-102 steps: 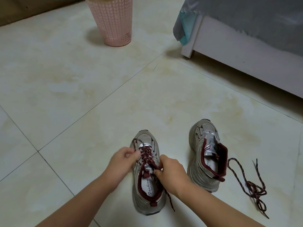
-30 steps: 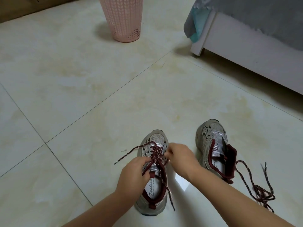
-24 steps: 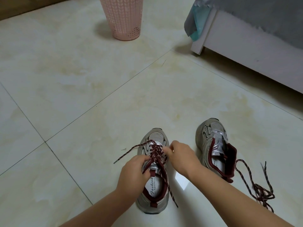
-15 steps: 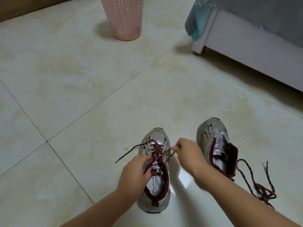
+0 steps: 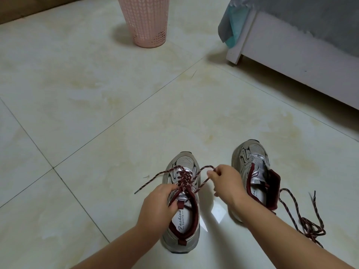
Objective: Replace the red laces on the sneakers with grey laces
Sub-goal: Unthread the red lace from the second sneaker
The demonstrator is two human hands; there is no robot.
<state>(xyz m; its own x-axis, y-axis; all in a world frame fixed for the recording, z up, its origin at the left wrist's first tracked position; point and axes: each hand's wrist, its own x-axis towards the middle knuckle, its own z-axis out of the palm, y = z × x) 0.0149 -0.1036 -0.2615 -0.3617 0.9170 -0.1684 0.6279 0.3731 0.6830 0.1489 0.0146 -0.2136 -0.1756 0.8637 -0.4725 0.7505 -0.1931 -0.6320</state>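
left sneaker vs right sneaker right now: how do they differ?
Left sneaker still has its red lace threaded; right sneaker has bare eyelets, and a pulled lace lies loose on the floor beside it. The left hand and right hand work on the left sneaker; the right sneaker is untouched. Left stands upright; right leans sideways. Both are silver-grey with maroon lining.
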